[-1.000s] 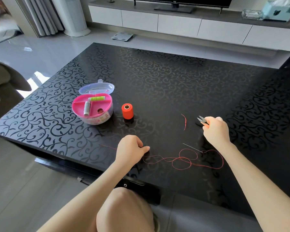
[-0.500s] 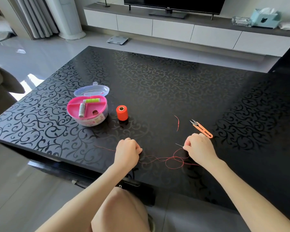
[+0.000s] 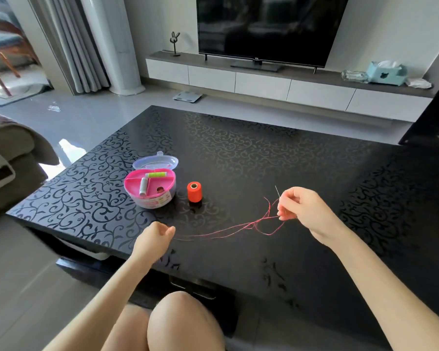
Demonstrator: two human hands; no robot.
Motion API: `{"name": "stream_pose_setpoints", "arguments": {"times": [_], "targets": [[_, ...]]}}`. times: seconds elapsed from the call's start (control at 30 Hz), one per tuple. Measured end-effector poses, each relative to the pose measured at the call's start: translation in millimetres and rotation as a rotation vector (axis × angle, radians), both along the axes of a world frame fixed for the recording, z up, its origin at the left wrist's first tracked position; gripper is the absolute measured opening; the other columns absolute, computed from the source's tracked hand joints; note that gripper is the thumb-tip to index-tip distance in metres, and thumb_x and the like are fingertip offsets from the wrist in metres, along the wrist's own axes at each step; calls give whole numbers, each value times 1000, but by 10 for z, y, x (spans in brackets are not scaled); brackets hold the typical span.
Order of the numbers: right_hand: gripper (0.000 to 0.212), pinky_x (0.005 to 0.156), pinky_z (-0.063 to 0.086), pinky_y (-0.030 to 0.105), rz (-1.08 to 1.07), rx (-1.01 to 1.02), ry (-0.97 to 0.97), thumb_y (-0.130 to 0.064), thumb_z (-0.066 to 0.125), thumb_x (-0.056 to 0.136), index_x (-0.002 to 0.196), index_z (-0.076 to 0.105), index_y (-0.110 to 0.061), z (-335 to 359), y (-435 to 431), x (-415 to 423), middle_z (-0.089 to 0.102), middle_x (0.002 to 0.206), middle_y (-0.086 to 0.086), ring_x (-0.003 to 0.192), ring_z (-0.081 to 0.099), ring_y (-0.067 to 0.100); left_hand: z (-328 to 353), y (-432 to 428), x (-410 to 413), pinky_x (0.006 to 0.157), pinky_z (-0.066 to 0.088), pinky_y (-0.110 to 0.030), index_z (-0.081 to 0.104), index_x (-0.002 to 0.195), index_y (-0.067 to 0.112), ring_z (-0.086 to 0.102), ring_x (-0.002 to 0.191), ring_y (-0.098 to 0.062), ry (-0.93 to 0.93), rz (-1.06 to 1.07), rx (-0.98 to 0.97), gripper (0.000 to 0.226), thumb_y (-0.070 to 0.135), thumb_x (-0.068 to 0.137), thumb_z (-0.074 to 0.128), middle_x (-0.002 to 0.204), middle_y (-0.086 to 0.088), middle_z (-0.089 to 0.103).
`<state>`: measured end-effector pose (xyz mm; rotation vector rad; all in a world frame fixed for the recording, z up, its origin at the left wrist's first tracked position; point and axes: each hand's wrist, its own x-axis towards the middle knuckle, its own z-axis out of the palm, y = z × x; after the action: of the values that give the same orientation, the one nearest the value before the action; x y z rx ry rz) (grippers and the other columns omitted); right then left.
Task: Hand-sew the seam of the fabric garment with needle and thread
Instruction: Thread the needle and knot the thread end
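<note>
The right hand (image 3: 302, 211) pinches the needle (image 3: 277, 192) and red thread (image 3: 238, 228) above the table (image 3: 264, 153). The left hand (image 3: 153, 238) curls its fingers by the thread's tail, grip unclear. Thread preparation, seemingly; next comes knotting the tail. No garment shows.

You work in bright daylight that comes from the left, past the curtain (image 3: 71, 46). It leaves a white glare patch on the floor (image 3: 67, 149) and a grey sheen on the glossy table (image 3: 238, 148). Your left hand (image 3: 153, 239) is slightly motion-blurred. Straight lines bow near the edges.
</note>
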<state>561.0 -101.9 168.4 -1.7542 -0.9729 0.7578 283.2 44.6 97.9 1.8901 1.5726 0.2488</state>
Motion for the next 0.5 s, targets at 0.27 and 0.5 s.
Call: {"name": "stream_pose_setpoints", "arguments": {"times": [0.27,0.5], "targets": [[15,66,52,24,266,35,-200,-9,54,96,82,61,-10,932,-8,-573,61,67,-3,62,57,7,1131,-396,278,85,39,-10,70,97,23,57,90,11,-728,-249,138,14,11,89,66,97,12,67],[5,64,51,26,449,129,-209,-8,58,92,91,63,-7,1744,16,-977,62,69,3,62,56,12,1307,-676,376,103,44,-26,51,130,30,55,120,-2,-697,-667,-213,51,34,84,71,124,7,64]]}}
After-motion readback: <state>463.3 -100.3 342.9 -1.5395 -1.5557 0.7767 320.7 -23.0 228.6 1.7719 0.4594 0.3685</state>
